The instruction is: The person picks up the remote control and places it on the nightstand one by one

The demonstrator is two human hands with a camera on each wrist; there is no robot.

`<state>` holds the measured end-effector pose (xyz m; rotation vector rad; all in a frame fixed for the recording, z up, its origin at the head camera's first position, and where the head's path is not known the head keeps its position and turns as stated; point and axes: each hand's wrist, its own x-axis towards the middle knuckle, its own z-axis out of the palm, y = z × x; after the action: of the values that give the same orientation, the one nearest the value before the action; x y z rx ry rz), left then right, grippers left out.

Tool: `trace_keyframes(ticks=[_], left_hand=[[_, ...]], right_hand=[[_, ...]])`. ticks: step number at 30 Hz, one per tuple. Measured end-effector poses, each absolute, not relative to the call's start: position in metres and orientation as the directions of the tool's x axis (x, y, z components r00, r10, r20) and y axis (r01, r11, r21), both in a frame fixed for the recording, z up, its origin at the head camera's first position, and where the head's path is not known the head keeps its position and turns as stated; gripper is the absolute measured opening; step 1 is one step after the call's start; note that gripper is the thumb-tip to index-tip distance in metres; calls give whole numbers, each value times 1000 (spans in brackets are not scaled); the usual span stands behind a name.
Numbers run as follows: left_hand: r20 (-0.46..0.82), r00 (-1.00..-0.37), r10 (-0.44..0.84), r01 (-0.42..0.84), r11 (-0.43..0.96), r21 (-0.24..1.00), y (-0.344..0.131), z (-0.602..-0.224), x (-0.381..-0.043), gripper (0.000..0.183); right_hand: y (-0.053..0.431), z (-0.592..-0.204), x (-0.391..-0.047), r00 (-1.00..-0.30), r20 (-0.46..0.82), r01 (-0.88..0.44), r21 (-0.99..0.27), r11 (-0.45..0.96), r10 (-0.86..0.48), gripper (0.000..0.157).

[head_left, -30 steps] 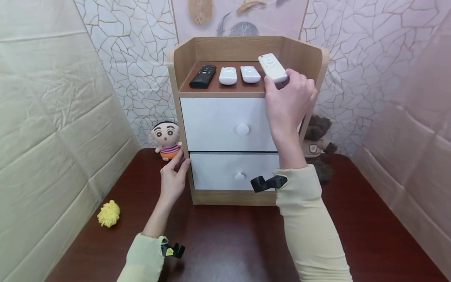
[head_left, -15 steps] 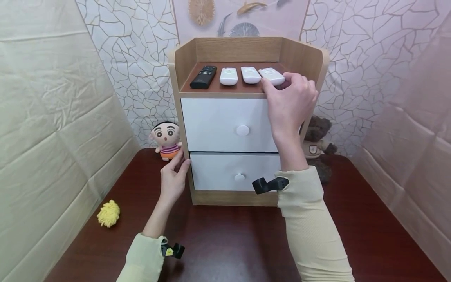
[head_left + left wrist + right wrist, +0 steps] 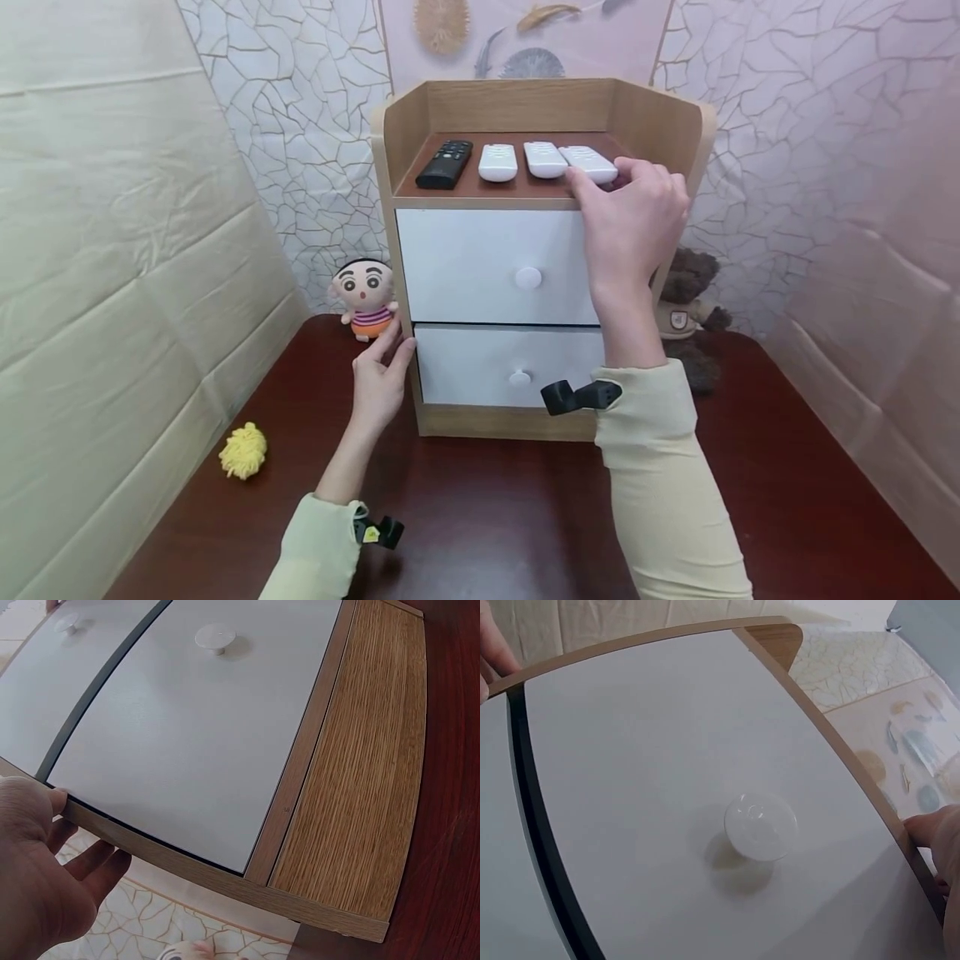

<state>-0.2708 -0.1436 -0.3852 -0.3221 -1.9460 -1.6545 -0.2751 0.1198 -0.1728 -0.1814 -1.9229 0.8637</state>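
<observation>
In the head view my right hand [image 3: 633, 221] holds a white remote control [image 3: 589, 165] between thumb and fingers, low on the cabinet's top shelf. Close against its left side is a second white remote [image 3: 545, 159]. Further left lie another white remote [image 3: 498, 162] and a black remote [image 3: 445, 164]. My left hand [image 3: 378, 383] grips the left edge of the wooden cabinet [image 3: 495, 422], low beside the bottom drawer. The left wrist view shows that thumb on the front edge and the fingers against the outer side. From the right wrist camera, the held remote is hidden.
Two white drawers, an upper one [image 3: 480, 258] and a lower one [image 3: 468, 367], are closed, each with a round knob. A doll [image 3: 365, 296] stands left of the cabinet, and a brown plush bear [image 3: 682, 321] sits at its right. A yellow woolly ball [image 3: 243, 451] lies on the dark red table [image 3: 480, 517].
My right hand has lowered the white remote from a tilted, raised position down to the shelf. The left hand has stayed on the cabinet edge. The head view has shifted slightly.
</observation>
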Motion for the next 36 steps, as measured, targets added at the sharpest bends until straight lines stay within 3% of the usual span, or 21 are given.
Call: trace_keyframes(ticks=[11,26,32,36], left_hand=[[549,-819,-165,516,206,832,-145,-383,-270,48],[525,-832,-178,498,177,849,-143,-381,-268,49],[527,-834,-162,497,190,846,-145,-381,-268,48],[526,-838,-148,495,202,845,-149,-380,-268,48]], right_hand=[[119,-163,-273,-582,643,-151,-687,711,498,48],[117,-165,-276,-560,653,-150,-685,713,510,56],[122,-171,-271,-580,683,-227,-660,716,445,69],[132,-178,-264,-559,753,-387,-607,694,348,71]])
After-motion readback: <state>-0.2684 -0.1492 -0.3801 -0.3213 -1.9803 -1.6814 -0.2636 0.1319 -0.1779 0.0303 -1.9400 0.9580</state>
